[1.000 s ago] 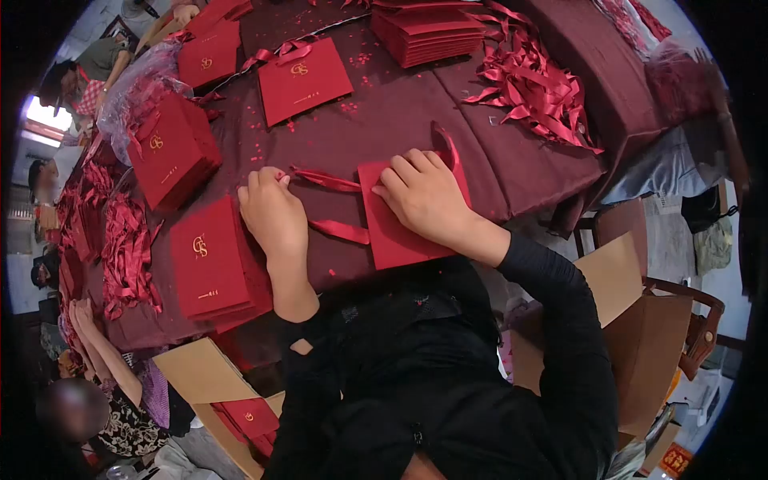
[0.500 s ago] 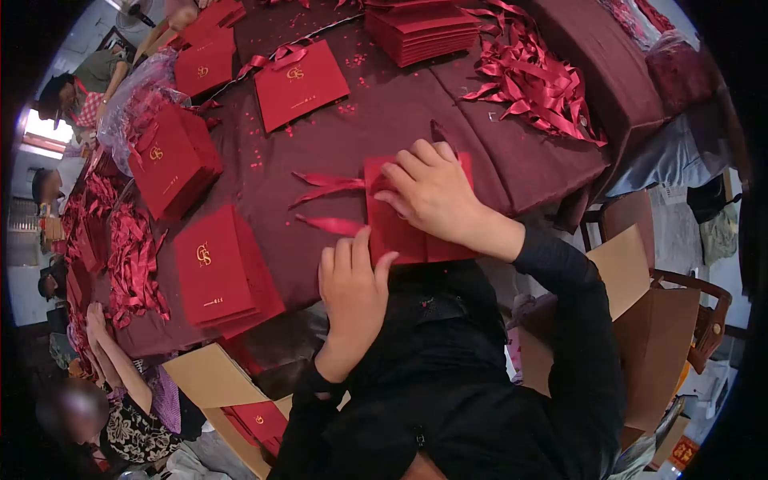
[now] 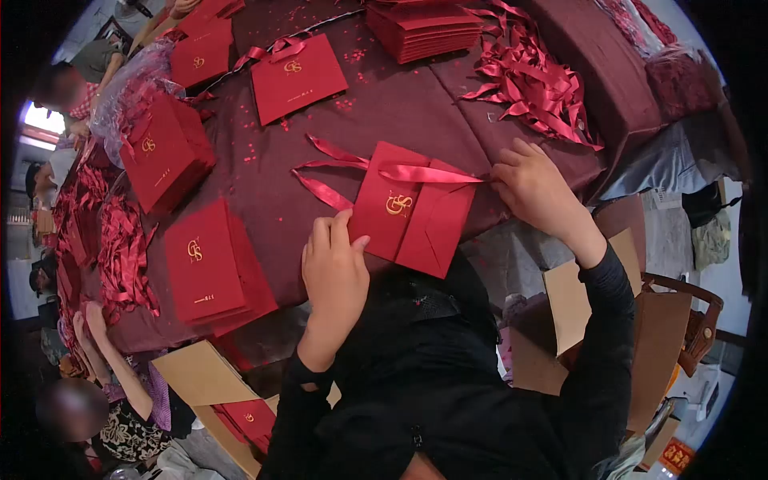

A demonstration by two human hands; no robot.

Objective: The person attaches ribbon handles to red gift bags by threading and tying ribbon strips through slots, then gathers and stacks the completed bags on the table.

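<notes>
A flat red paper gift bag (image 3: 379, 225) with a gold emblem lies tilted at the table's near edge, its folded bottom panel to the right. My left hand (image 3: 336, 264) holds the bag's left edge between thumb and fingers. Across the bag's upper part runs a shiny red ribbon (image 3: 432, 174). Its right end is pinched in the closed fingers of my right hand (image 3: 538, 190), off the bag's right side. Loose ribbon tails (image 3: 332, 152) lie on the tablecloth to the left of the bag.
On the dark red tablecloth (image 3: 400, 104) are stacked red bags (image 3: 420, 36), a ribbon heap (image 3: 536, 80), a ribboned bag (image 3: 300, 80) and more bags (image 3: 208, 264) at left. Open cardboard boxes (image 3: 192, 372) stand by both my sides. Another person's hands (image 3: 92, 336) are at far left.
My right hand has moved right off the bag, drawing the ribbon across it. The bag has turned clockwise, baring its emblem and folded panel. My left hand has shifted slightly left.
</notes>
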